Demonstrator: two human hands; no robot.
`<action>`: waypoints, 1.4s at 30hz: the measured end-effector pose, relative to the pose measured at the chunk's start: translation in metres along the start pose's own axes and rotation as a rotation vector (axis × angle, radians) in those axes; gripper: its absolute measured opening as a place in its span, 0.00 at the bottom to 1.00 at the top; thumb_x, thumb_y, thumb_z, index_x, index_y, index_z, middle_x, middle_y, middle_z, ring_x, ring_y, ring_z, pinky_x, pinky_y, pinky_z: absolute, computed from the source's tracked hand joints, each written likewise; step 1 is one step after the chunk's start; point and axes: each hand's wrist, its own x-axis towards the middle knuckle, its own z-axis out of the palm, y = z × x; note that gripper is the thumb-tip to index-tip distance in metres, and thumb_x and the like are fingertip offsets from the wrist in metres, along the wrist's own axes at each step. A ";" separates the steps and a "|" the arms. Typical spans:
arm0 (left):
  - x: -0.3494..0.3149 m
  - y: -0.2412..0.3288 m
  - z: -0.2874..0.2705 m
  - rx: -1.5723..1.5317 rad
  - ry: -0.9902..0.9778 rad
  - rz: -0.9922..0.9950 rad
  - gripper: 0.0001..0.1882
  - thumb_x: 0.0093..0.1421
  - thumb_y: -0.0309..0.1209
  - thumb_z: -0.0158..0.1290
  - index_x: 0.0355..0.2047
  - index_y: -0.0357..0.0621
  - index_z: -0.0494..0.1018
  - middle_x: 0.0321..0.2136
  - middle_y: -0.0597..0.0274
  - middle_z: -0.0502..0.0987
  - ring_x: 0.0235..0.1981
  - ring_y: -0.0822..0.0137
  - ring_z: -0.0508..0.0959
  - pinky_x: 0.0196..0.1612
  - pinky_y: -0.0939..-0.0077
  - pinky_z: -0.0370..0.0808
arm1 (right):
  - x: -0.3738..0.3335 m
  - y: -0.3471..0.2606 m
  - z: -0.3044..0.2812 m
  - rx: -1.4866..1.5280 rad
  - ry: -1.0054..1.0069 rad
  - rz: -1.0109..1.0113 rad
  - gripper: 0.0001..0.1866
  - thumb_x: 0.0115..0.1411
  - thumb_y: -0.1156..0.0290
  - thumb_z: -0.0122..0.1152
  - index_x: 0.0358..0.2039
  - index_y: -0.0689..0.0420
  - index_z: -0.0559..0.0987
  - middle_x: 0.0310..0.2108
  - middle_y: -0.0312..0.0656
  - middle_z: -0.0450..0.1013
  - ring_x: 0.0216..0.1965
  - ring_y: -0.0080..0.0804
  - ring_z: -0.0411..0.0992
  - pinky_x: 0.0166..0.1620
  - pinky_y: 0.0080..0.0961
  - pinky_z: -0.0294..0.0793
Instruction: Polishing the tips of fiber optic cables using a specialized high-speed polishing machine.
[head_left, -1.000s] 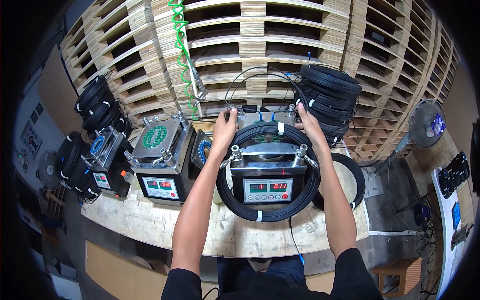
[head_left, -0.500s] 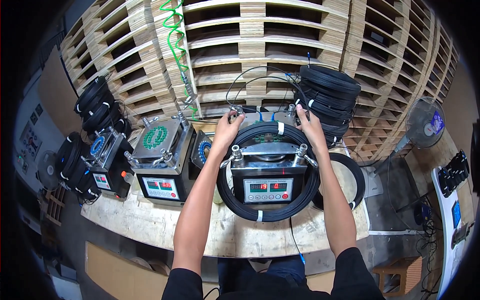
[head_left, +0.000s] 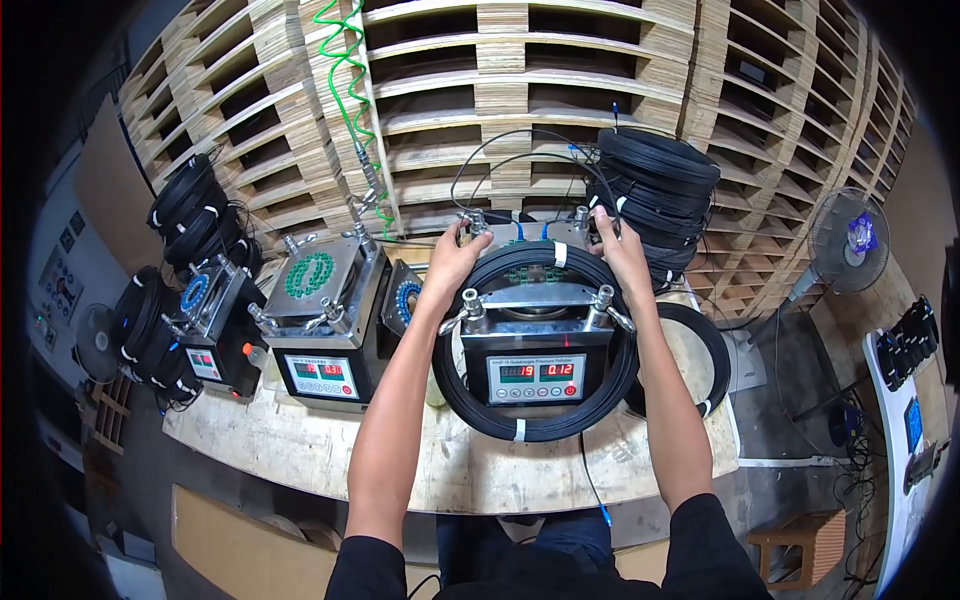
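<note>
In front of me stands a fiber polishing machine [head_left: 535,375] with a red-lit display, a metal top plate and clamp posts at its corners. A coil of black cable [head_left: 521,428] with white ties hangs around it, lying over its top and down its front. My left hand [head_left: 456,262] curls its fingers at the far-left corner clamp [head_left: 475,222]. My right hand [head_left: 622,258] closes at the far-right corner clamp [head_left: 582,217], with thumb raised beside it. Blue-ended connectors [head_left: 545,232] stand in the top plate between the hands. My fingertips are partly hidden.
Two similar machines [head_left: 318,370] [head_left: 205,340] stand to the left. Black cable coils [head_left: 660,165] are stacked at the back right, more [head_left: 180,235] at the far left. Another coil [head_left: 722,360] lies to the right on the wooden table [head_left: 300,450]. A fan [head_left: 850,245] stands beyond, before wooden pallets [head_left: 600,60].
The red display reading on the machine before me has changed, and so has the neighbouring machine's. The fan's head has turned. My hands stay at the two far clamps, almost unmoved.
</note>
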 end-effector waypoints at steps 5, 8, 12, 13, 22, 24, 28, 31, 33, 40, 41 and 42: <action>-0.001 0.001 0.003 0.001 -0.009 -0.004 0.35 0.58 0.46 0.60 0.59 0.33 0.69 0.50 0.40 0.78 0.53 0.54 0.77 0.57 0.68 0.69 | 0.004 0.006 -0.002 -0.019 0.047 -0.031 0.37 0.64 0.36 0.54 0.40 0.67 0.80 0.30 0.43 0.77 0.28 0.29 0.76 0.35 0.27 0.75; 0.003 -0.007 0.001 -0.002 0.025 0.013 0.35 0.59 0.45 0.59 0.59 0.33 0.68 0.49 0.39 0.78 0.53 0.54 0.77 0.57 0.67 0.69 | 0.005 0.004 -0.001 -0.122 -0.061 0.022 0.38 0.66 0.36 0.49 0.44 0.65 0.80 0.35 0.42 0.76 0.31 0.28 0.73 0.38 0.25 0.73; 0.003 -0.007 0.002 0.054 0.082 0.040 0.35 0.61 0.45 0.58 0.62 0.36 0.65 0.41 0.53 0.79 0.37 0.67 0.77 0.44 0.74 0.73 | 0.007 0.006 -0.003 -0.032 -0.162 -0.015 0.38 0.66 0.35 0.48 0.45 0.64 0.80 0.35 0.41 0.75 0.35 0.28 0.72 0.41 0.25 0.72; 0.000 -0.004 0.003 0.041 0.084 0.022 0.36 0.61 0.45 0.58 0.63 0.36 0.64 0.40 0.53 0.79 0.37 0.68 0.76 0.43 0.74 0.73 | 0.006 0.007 -0.004 0.001 -0.177 -0.028 0.38 0.66 0.34 0.48 0.44 0.63 0.79 0.34 0.41 0.75 0.35 0.28 0.72 0.42 0.25 0.71; -0.004 0.007 0.002 0.016 0.028 0.014 0.37 0.59 0.45 0.59 0.61 0.32 0.67 0.50 0.40 0.78 0.52 0.56 0.78 0.56 0.69 0.70 | 0.002 0.005 0.000 -0.037 -0.057 -0.013 0.37 0.65 0.36 0.51 0.44 0.63 0.80 0.33 0.43 0.76 0.33 0.28 0.73 0.42 0.23 0.71; -0.004 0.004 -0.001 0.010 0.013 0.013 0.36 0.60 0.46 0.59 0.61 0.32 0.67 0.50 0.40 0.78 0.52 0.56 0.78 0.56 0.69 0.70 | -0.001 0.000 0.003 -0.047 -0.053 -0.018 0.36 0.65 0.36 0.52 0.43 0.64 0.80 0.32 0.41 0.76 0.32 0.27 0.72 0.41 0.23 0.71; -0.003 0.005 0.002 -0.021 -0.020 -0.014 0.34 0.60 0.46 0.57 0.59 0.32 0.69 0.48 0.41 0.79 0.51 0.56 0.78 0.55 0.69 0.70 | 0.003 0.003 -0.001 -0.100 -0.071 -0.041 0.35 0.66 0.37 0.52 0.38 0.64 0.81 0.27 0.37 0.74 0.30 0.25 0.69 0.40 0.23 0.70; 0.003 -0.004 0.003 0.013 0.039 0.013 0.32 0.60 0.44 0.58 0.58 0.32 0.69 0.46 0.42 0.79 0.49 0.58 0.78 0.53 0.70 0.71 | 0.012 0.013 -0.004 -0.159 -0.146 0.006 0.34 0.67 0.38 0.51 0.38 0.62 0.81 0.28 0.36 0.73 0.30 0.24 0.68 0.40 0.23 0.70; 0.004 -0.009 0.000 0.025 0.071 0.034 0.32 0.60 0.43 0.58 0.58 0.32 0.69 0.46 0.42 0.79 0.48 0.58 0.79 0.53 0.70 0.71 | 0.008 0.009 -0.001 -0.110 -0.158 -0.011 0.34 0.67 0.37 0.51 0.39 0.62 0.81 0.29 0.36 0.73 0.31 0.23 0.67 0.40 0.23 0.69; 0.004 -0.008 -0.004 0.072 0.068 0.066 0.33 0.62 0.44 0.57 0.62 0.37 0.66 0.40 0.54 0.80 0.37 0.68 0.78 0.45 0.74 0.73 | -0.001 0.000 0.002 0.030 -0.154 -0.014 0.34 0.67 0.39 0.52 0.46 0.63 0.79 0.33 0.38 0.75 0.35 0.24 0.71 0.41 0.22 0.69; 0.004 -0.006 -0.003 0.070 0.055 0.074 0.33 0.62 0.45 0.57 0.62 0.37 0.66 0.39 0.54 0.80 0.37 0.69 0.77 0.45 0.74 0.73 | -0.001 0.001 0.000 0.027 -0.151 -0.013 0.34 0.67 0.39 0.52 0.46 0.63 0.79 0.33 0.38 0.75 0.35 0.24 0.71 0.41 0.22 0.69; 0.003 -0.005 -0.001 0.067 0.052 0.074 0.33 0.62 0.45 0.57 0.62 0.37 0.66 0.39 0.54 0.80 0.37 0.69 0.77 0.45 0.74 0.73 | -0.002 0.002 -0.001 0.025 -0.118 -0.019 0.34 0.67 0.39 0.52 0.46 0.63 0.79 0.34 0.39 0.75 0.35 0.24 0.73 0.41 0.21 0.70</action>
